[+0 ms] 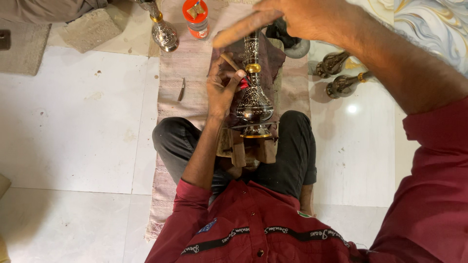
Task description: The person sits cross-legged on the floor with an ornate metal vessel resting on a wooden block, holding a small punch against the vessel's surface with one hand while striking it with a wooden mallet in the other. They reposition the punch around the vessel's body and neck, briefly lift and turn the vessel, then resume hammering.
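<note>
I sit cross-legged on a woven mat (187, 63). An engraved silver vase (253, 100) with gold bands lies across my lap on a dark maroon cloth (273, 58), its neck pointing away from me. My left hand (222, 90) rests against the vase's left side and grips a wooden-handled tool (228, 60); something red shows at the fingertips. My right hand (292, 17) hovers close to the camera above the vase's neck, fingers stretched out flat, holding nothing that I can see. It hides the top of the vase.
Another engraved vase (163, 31) stands at the back left of the mat, beside an orange-capped jar (196, 19). Two dark vases (334, 62) (346, 84) lie on the white tiles at the right. A thin metal tool (181, 90) lies on the mat.
</note>
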